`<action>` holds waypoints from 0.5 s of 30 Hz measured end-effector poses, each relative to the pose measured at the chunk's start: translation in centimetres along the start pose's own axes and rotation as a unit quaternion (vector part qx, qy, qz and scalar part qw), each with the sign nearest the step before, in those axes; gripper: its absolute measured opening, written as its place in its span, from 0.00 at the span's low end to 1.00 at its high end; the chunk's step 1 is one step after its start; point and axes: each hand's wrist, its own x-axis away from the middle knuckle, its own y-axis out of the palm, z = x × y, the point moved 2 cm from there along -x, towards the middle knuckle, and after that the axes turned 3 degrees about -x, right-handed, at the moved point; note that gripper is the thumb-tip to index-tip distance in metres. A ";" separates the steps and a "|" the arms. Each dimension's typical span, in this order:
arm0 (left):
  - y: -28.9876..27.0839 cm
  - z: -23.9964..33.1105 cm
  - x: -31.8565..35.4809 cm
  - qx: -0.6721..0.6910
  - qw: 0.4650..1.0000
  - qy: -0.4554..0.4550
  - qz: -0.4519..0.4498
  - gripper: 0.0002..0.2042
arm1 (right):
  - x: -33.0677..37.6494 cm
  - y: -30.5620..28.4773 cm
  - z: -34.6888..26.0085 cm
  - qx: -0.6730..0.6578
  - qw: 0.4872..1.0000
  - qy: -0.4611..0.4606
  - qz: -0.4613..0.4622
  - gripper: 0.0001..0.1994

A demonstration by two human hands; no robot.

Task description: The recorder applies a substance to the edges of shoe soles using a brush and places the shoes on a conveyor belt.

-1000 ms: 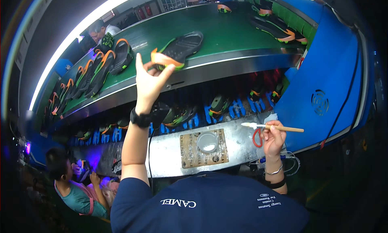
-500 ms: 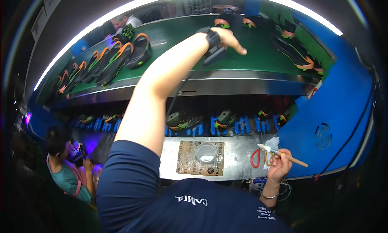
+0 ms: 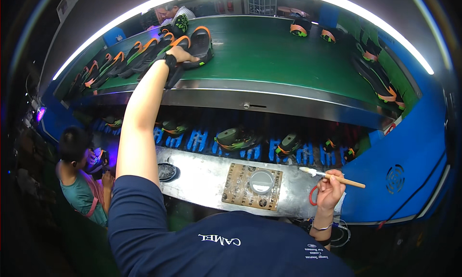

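My left hand (image 3: 182,56) reaches over the green conveyor belt (image 3: 260,56) and is closed on a black sandal (image 3: 174,77) with orange trim; its fingertips are partly hidden. Beside the thumb lies another black sandal (image 3: 202,46), its orange edge up. My right hand (image 3: 329,190) holds a brush (image 3: 346,181) by its wooden handle, the white-coated bristles pointing left above the metal bench (image 3: 192,181). A round container (image 3: 262,182) with something whitish inside stands on a brown printed sheet (image 3: 236,185) left of the brush.
More sandals (image 3: 115,68) line the belt's left, others (image 3: 378,80) its right. Several shoes (image 3: 236,138) sit on blue racks under the belt. A dark sole-shaped thing (image 3: 167,172) lies on the bench. One person (image 3: 79,181) works at left, another (image 3: 173,12) beyond the belt.
My left hand has moved left across the belt onto the sandal row. The brush stays in my right hand. The whole view has shifted, and the dark sole-shaped thing has come into sight.
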 end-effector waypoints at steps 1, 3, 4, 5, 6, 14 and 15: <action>0.0 0.1 -0.5 0.018 1.000 0.014 -0.021 0.31 | 0.2 0.3 0.1 -0.001 1.000 -0.003 -0.001 0.07; 0.0 0.3 -0.8 0.055 0.997 0.030 -0.054 0.23 | 0.7 0.8 0.2 0.002 1.000 -0.009 0.004 0.07; 0.0 0.4 -0.5 0.169 0.977 0.073 -0.110 0.20 | 1.0 0.9 0.4 0.006 1.000 -0.010 0.013 0.07; 0.2 0.4 0.3 0.274 0.946 0.088 -0.149 0.17 | 1.4 1.0 0.5 0.009 1.000 -0.009 0.023 0.07; 0.2 -0.1 1.3 0.309 0.936 0.079 -0.147 0.13 | 1.7 1.1 0.5 0.004 0.999 -0.012 0.029 0.07; -0.3 -2.8 8.8 0.189 0.965 0.129 -0.126 0.22 | 3.5 2.4 1.2 0.031 0.999 -0.008 0.013 0.07; -0.4 -2.4 8.5 0.205 0.968 0.113 -0.095 0.25 | 3.7 2.9 1.4 0.027 1.000 -0.013 0.006 0.07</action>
